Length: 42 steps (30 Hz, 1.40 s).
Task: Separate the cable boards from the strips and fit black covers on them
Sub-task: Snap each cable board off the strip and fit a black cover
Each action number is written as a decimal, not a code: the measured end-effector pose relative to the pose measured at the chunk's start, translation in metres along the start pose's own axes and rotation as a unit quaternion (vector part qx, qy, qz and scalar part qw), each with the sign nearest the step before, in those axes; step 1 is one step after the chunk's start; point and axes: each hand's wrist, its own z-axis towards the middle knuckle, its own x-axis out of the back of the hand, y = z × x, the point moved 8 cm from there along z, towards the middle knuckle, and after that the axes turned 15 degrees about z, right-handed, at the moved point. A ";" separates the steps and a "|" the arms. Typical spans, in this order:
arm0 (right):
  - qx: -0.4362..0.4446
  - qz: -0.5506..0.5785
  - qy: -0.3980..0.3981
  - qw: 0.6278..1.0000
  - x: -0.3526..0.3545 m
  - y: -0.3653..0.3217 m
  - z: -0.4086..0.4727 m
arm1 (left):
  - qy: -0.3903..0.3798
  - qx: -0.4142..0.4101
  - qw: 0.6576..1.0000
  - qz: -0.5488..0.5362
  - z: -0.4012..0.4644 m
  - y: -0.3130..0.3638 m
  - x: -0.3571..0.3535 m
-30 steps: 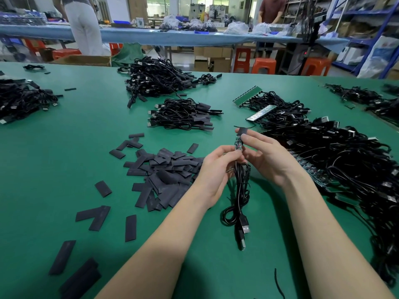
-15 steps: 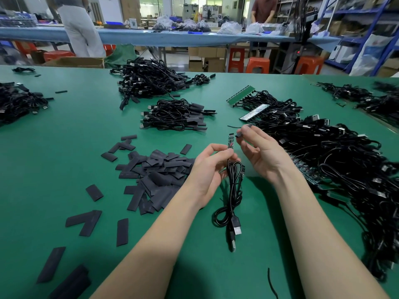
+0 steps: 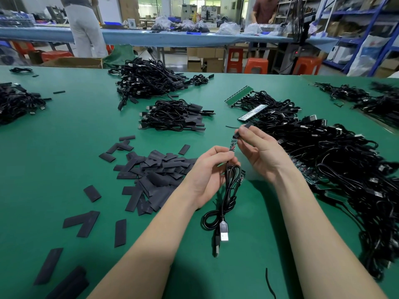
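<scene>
Green table (image 3: pixel 64 147), cover pile (image 3: pixel 155 175) in reach. Left hand (image 3: pixel 209 171) pinches board (image 3: pixel 233 144) upright, cable (image 3: pixel 228 197) dangling; right hand (image 3: pixel 259 152) pinches a cover (image 3: pixel 247 125) above it, likely to sleeve it.

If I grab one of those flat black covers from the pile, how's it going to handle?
Probably light and floppy: the black covers lie flat and thin, some bent over others. Unlikely to roll, being flattened. Their smooth look suggests they may slide on the green table.

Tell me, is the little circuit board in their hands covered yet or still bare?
Mostly bare. The board shows its components between the hands; the black cover in the right hand sits only at its top tip. The left hand holds its base.
</scene>
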 end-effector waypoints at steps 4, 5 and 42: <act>-0.029 -0.021 -0.005 0.999 0.002 -0.002 -0.004 | -0.020 0.011 1.000 -0.014 0.000 -0.002 0.001; -0.041 -0.021 -0.005 0.999 0.003 -0.002 -0.005 | -0.028 0.016 0.999 -0.018 0.000 -0.002 0.000; -0.140 -0.069 -0.096 0.983 -0.007 0.012 -0.018 | -0.080 0.025 0.996 -0.017 -0.002 -0.001 0.004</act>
